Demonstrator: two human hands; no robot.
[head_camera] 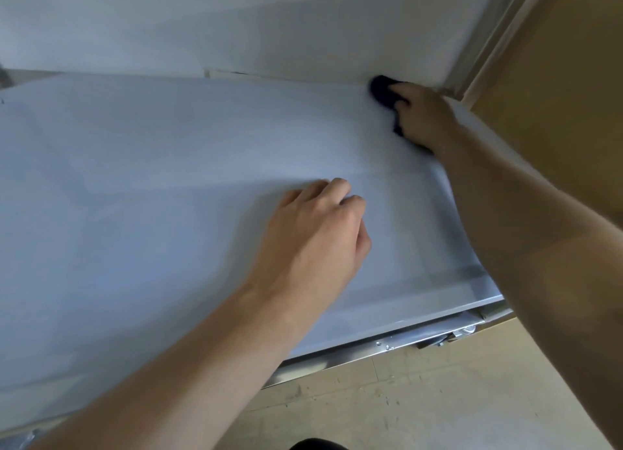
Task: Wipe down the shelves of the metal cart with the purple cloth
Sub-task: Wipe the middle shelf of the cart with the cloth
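From the head view, your right hand [421, 115] is at the far right corner of the top shelf [168, 179]. Its fingers are curled over the bunched purple cloth [384, 92], which looks almost black here, and they press it down where the shelf meets the wall [269, 28]. Your left hand [323, 230] rests on the middle of the shelf with its fingers loosely curled, holding nothing.

The main risk is that corner. The cloth is wadded into a lump, so it may ride over the seam and leave the very edge unwiped. Flattening it would probably help. Your knuckles are close to the wall and to the metal frame strip [499, 34], and a hard stroke to the right could scrape them. You are reaching a long way, and your weight seems to go through the left hand. If the metal cart [387, 343] stands on wheels, which are out of sight, a push could shift it. That hand may also leave prints on the surface.

To the right a wooden panel [556, 78] stands close to the cart's end and leaves your elbow little room. The pale floor [404, 399] shows below the front rim. Any lower shelves are hidden, so I cannot tell their state. Nothing lies on the shelf in the cloth's way except your own left hand.
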